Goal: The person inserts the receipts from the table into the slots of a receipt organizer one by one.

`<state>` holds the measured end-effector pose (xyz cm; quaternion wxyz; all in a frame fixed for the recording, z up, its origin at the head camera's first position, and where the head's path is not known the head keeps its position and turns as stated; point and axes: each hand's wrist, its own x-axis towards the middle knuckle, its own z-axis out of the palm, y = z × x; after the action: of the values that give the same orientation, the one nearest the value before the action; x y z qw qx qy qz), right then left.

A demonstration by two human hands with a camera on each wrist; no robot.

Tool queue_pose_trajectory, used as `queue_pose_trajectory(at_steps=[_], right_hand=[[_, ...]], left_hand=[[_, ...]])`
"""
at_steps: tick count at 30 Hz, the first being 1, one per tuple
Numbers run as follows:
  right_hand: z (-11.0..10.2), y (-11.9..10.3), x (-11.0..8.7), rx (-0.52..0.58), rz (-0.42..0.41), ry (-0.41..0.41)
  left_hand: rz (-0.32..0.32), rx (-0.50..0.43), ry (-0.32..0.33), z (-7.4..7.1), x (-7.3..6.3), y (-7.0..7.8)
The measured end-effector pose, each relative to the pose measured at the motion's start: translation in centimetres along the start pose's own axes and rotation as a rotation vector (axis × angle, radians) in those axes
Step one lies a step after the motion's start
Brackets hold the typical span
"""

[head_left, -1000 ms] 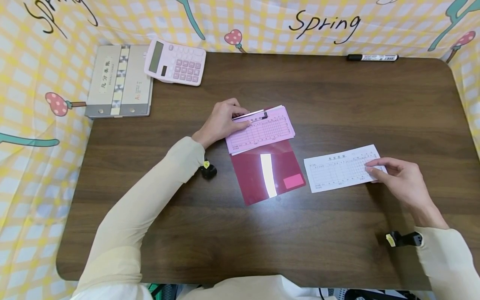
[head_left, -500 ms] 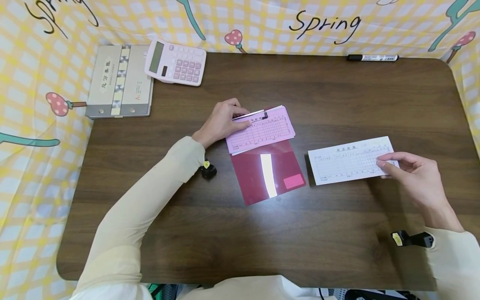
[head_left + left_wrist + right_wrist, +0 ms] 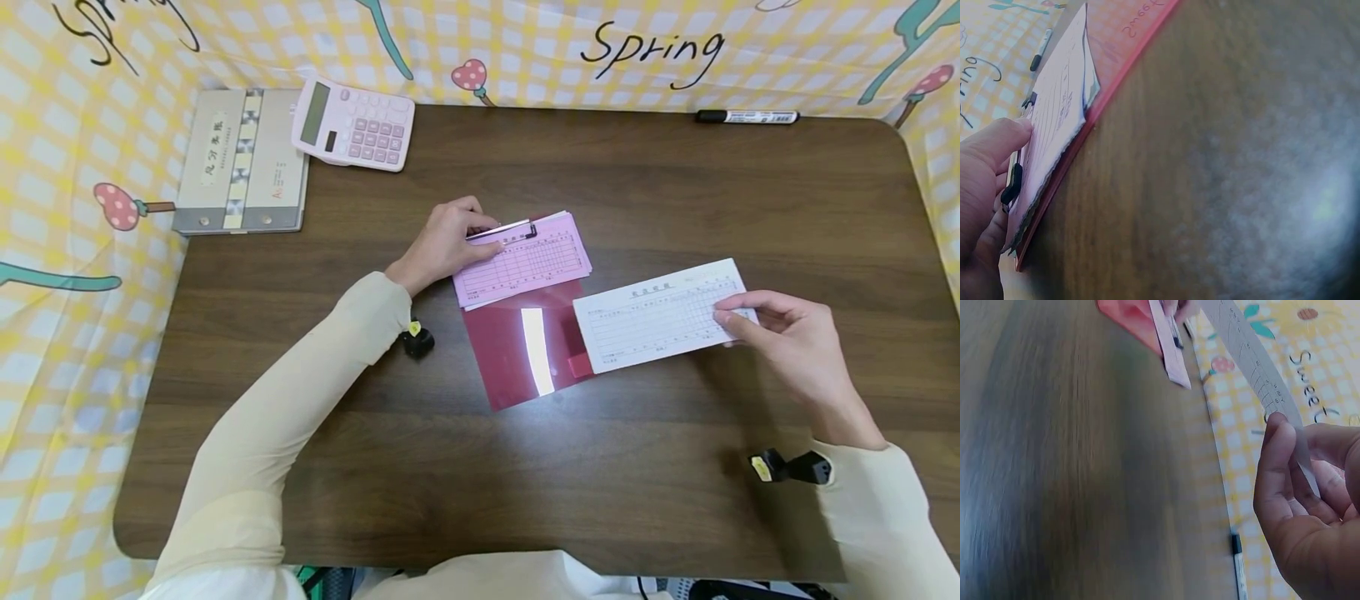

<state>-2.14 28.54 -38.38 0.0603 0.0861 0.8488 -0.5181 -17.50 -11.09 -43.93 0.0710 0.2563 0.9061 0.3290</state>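
A red clipboard [image 3: 501, 354] lies on the wooden table, with pink printed forms [image 3: 536, 265] under the metal clip [image 3: 532, 231] along its top edge. My left hand [image 3: 444, 244] grips the clipboard at this clip, the thumb over the forms; the left wrist view shows the thumb [image 3: 1007, 137] beside the clip. My right hand [image 3: 797, 350] pinches the right end of a white printed form [image 3: 652, 321] between thumb and fingers. The form's left end overlaps the clipboard's right side in the head view. In the right wrist view the paper [image 3: 1254, 365] bends slightly above the fingers.
A pink calculator [image 3: 375, 137] rests partly on a grey notebook [image 3: 281, 171] at the back left. A black-and-white marker [image 3: 750, 117] lies along the back edge, by the yellow checked cloth [image 3: 525, 50] that surrounds the table [image 3: 637, 483].
My right hand first lifts the white form up and rightward, then brings it left until it covers the clipboard's right edge. The left hand and clipboard stay put.
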Motion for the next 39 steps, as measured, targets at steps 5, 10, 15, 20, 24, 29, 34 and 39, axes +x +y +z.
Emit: queue_pose_trajectory(at_steps=[5,10,15,20,24,29,34,39], right_hand=[[1.8,-0.9,0.7,-0.013,-0.002,-0.047],[3.6,-2.1,1.5,0.011,-0.042,-0.090],[5.3,-3.4,2.3,0.003,-0.083,-0.121],[7.0,-4.1,2.7,0.020,-0.099,-0.152],[8.2,-4.2,3.1,0.033,-0.099,-0.168],[9.7,-4.3,3.9,0.045,-0.080,-0.176],[11.3,-4.5,4.9,0.061,-0.055,-0.184],[12.7,-4.6,5.9,0.064,-0.040,-0.210]], left_hand=[[0.011,0.004,0.002,0.0,0.0,0.0],[0.016,-0.006,0.007,-0.1,0.0,0.0],[0.019,-0.009,0.014,-0.1,-0.1,-0.1],[0.016,-0.001,0.015,-0.1,-0.1,0.0],[0.004,0.010,-0.001,0.0,0.0,0.0],[-0.008,0.018,-0.011,0.0,0.1,0.0],[-0.005,0.016,0.000,-0.1,0.1,0.1],[-0.005,0.018,-0.007,-0.1,0.0,0.1]])
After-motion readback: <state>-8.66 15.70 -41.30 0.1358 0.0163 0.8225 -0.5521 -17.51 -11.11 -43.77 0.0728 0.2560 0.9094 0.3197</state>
